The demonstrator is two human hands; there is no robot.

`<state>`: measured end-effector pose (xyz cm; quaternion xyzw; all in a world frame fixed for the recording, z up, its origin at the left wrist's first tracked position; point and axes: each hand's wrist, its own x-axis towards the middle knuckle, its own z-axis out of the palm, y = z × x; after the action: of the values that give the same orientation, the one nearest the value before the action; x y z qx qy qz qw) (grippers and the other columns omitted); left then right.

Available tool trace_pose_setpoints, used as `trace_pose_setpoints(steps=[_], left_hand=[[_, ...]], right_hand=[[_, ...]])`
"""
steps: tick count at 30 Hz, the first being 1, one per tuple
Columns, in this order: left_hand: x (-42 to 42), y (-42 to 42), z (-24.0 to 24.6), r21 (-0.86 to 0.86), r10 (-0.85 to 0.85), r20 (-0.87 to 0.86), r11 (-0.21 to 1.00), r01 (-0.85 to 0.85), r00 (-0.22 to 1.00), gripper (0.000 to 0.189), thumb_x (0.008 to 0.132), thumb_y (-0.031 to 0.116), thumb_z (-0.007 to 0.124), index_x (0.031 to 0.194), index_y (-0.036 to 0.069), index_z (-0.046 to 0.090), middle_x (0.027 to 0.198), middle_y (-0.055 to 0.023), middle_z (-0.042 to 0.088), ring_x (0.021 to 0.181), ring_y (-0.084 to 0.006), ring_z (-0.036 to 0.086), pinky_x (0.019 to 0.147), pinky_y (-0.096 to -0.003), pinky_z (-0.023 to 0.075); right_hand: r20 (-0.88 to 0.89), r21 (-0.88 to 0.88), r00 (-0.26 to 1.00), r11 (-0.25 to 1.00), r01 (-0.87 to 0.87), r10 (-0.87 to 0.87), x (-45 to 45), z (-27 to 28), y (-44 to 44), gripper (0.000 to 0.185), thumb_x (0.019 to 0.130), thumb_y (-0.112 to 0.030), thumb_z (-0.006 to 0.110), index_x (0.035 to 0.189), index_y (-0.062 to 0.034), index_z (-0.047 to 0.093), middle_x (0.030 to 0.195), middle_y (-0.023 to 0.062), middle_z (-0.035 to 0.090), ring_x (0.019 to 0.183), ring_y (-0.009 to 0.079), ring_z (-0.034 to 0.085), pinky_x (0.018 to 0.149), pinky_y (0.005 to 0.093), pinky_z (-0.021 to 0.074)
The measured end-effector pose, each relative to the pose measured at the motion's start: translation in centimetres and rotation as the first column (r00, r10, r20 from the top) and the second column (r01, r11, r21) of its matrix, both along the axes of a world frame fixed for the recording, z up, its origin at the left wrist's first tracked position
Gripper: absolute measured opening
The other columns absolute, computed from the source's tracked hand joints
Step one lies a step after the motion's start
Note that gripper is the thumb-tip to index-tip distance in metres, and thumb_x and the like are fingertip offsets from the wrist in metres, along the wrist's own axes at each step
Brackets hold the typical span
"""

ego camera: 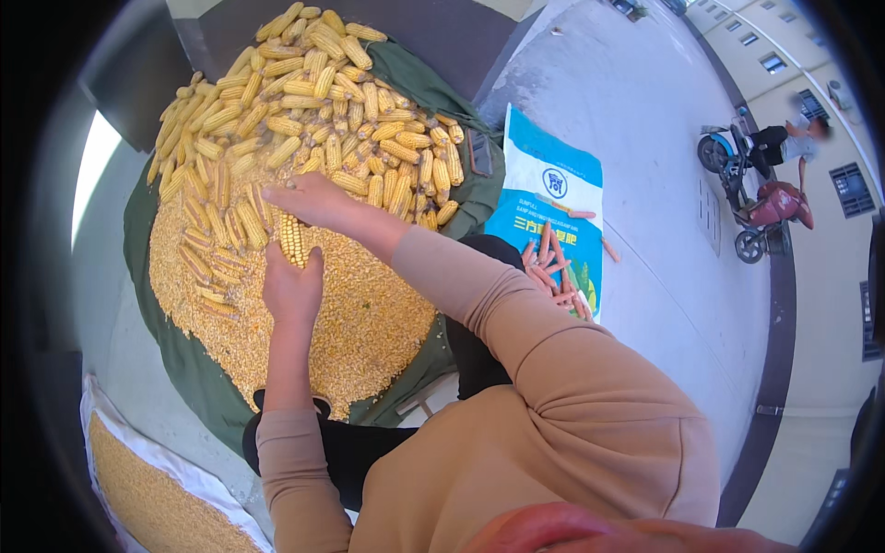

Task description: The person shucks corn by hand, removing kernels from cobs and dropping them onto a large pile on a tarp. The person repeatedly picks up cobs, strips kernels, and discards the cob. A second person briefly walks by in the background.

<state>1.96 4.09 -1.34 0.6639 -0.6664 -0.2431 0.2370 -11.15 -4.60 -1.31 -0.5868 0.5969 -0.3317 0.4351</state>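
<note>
An ear of yellow corn stands upright in my left hand, its lower end between thumb and fingers. My right hand is just above the ear's top end, fingers pointing left over the pile; whether it grips anything is unclear. Left of my hands lie several ears with strips of kernels stripped off, such as a partly stripped ear. Loose kernels spread below and around my left hand. Beyond my right hand rises a heap of whole ears.
A dark green cloth lies under the corn, with a phone on its right side. Pink bare cobs lie on a blue-and-white printed sack. Grain fills a white sheet at lower left. A person is beside a parked scooter.
</note>
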Motion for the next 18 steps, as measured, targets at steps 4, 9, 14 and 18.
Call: trace_pose_setpoints(steps=[4,9,14,18], left_hand=[[0.0,-0.4,-1.8,0.047,-0.076,-0.359,0.994,0.100,0.930,0.028,0.078,0.013,0.062,0.099,0.001,0.049,0.078,-0.0121,0.059,0.065,-0.0250,0.059,0.061,-0.0383,0.0489],[-0.7,0.3,-0.1,0.262,0.061,-0.760,0.939,0.220,0.647,0.023,0.073,0.004,0.059,0.094,0.005,0.048,0.069,-0.0014,0.048,0.045,-0.0093,0.045,0.040,-0.0235,0.0379],[-1.3,0.4,0.5,0.352,0.137,-0.798,0.896,0.270,0.586,0.024,0.072,0.001,0.057,0.094,0.005,0.048,0.069,-0.0013,0.048,0.045,-0.0094,0.043,0.040,-0.0242,0.0376],[-1.4,0.5,0.3,0.357,0.172,-0.858,0.877,0.320,0.485,0.026,0.072,0.002,0.058,0.096,0.003,0.049,0.068,-0.0013,0.049,0.046,-0.0095,0.044,0.039,-0.0240,0.0375]], right_hand=[[0.103,-0.045,0.990,0.994,-0.095,0.099,-1.2,1.8,1.2,0.051,0.087,-0.048,0.059,0.072,0.0007,0.060,0.059,0.0075,0.055,0.053,0.0150,0.052,0.050,0.0319,0.0420],[0.188,-0.112,0.974,0.988,-0.106,0.126,-1.8,-0.1,1.1,0.043,0.088,-0.040,0.059,0.078,0.0018,0.063,0.060,0.0076,0.056,0.054,0.0146,0.052,0.050,0.0312,0.0425],[0.208,-0.067,0.972,0.993,-0.102,0.114,-3.1,-0.4,1.2,0.040,0.088,-0.038,0.058,0.085,0.0018,0.064,0.067,0.0066,0.058,0.058,0.0130,0.052,0.054,0.0289,0.0439],[0.258,-0.017,0.958,0.993,-0.121,0.121,-3.5,-0.7,1.3,0.038,0.089,-0.037,0.058,0.087,0.0006,0.064,0.068,0.0051,0.057,0.058,0.0111,0.051,0.053,0.0271,0.0422]])
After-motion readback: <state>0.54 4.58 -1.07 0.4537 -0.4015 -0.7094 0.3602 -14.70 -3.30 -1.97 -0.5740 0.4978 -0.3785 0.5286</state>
